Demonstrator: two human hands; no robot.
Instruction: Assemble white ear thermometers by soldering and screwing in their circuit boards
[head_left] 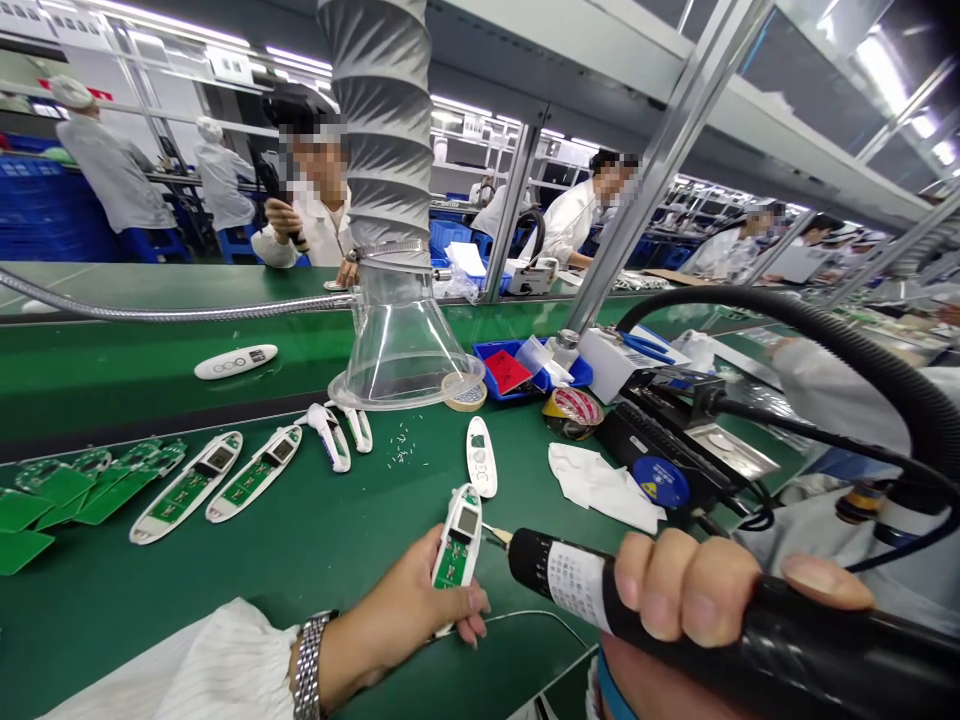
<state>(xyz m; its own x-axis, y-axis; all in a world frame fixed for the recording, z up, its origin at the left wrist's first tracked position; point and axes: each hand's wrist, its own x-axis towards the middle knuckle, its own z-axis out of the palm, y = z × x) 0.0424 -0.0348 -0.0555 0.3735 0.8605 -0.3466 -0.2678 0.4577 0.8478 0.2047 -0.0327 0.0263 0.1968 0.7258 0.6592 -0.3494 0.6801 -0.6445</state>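
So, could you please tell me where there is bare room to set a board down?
Bare green mat lies between the white casings and the left hand. Another patch sits between the white cover and the tissue. Around the blue tray it is crowded.

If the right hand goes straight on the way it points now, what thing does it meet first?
Probably the white housing with its green circuit board, held in the left hand. The tip of the soldering iron in the right hand points at its edge, though depth is hard to judge.
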